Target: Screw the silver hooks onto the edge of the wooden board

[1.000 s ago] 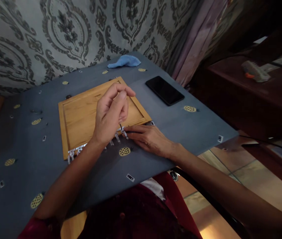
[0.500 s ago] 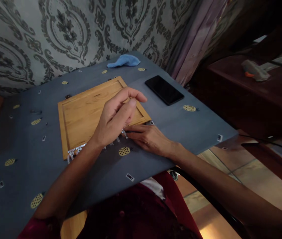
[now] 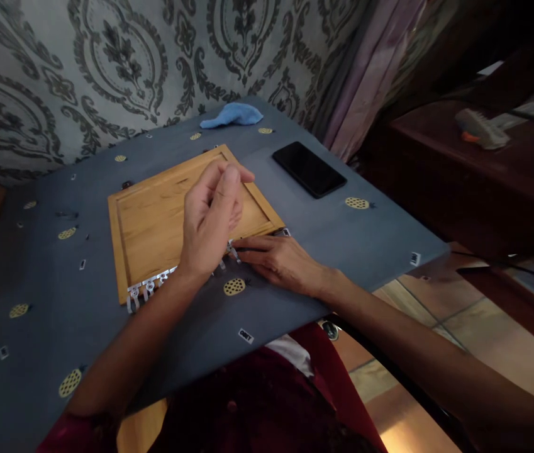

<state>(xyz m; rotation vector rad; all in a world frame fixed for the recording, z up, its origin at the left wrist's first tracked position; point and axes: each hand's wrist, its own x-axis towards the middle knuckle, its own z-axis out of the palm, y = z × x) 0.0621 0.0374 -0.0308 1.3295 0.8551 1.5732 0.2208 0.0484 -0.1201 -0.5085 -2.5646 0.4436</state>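
Observation:
A wooden panel (image 3: 153,226) with a raised frame lies on the table. Along its near edge runs a metal hook rail (image 3: 153,277) with several hooks, partly covered by my left forearm. My left hand (image 3: 212,217) is raised over the panel, fingers curled and thumb on top; whether anything is inside the fist is hidden. Low at the panel's near right corner, my right hand (image 3: 283,261) has its fingers around the right end of the hook rail, next to the last hook.
A black phone (image 3: 309,168) lies right of the panel. A blue cloth (image 3: 233,116) sits at the table's back, near the patterned wall (image 3: 116,56). The table (image 3: 380,245) ends on the right above a tiled floor (image 3: 474,327). A brush (image 3: 481,129) rests on a dark surface farther right.
My left hand has turned and shifted slightly left, its fingers curling in more. More of the hook rail's left part shows. My right hand has stayed in place.

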